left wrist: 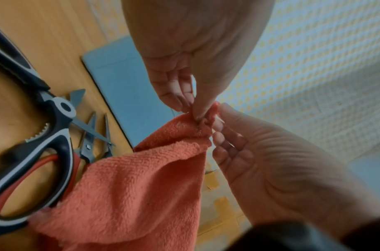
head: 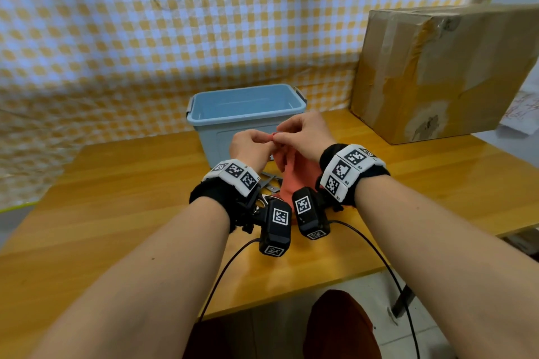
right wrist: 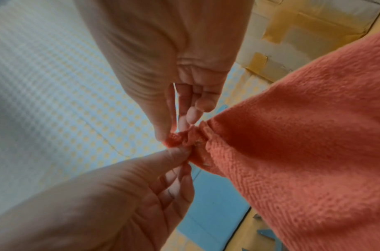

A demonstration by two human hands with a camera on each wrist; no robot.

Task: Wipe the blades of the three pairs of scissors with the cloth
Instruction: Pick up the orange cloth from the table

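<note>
A salmon-red terry cloth (head: pixel 294 175) hangs above the wooden table (head: pixel 116 198). Both hands pinch it at one bunched corner. My left hand (head: pixel 269 139) grips that corner from the left, and my right hand (head: pixel 282 136) grips it from the right, fingertips almost touching. The wrist views show the same pinch: left hand (left wrist: pixel 217 122), right hand (left wrist: pixel 195 112), cloth (right wrist: pixel 303 135). The scissors lie on the table under the cloth. One is a large navy-and-white pair (left wrist: pixel 55 129) with blades apart. Smaller grey-bladed scissors (left wrist: pixel 89 137) and a red handle (left wrist: pixel 45 161) lie beside it. Neither hand touches any scissors.
An empty light-blue plastic bin (head: pixel 245 114) stands just behind the hands. A taped cardboard box (head: pixel 437 73) sits at the back right of the table. A yellow-checked sheet covers the wall behind. Cables trail from the wrist cameras over the table's front edge.
</note>
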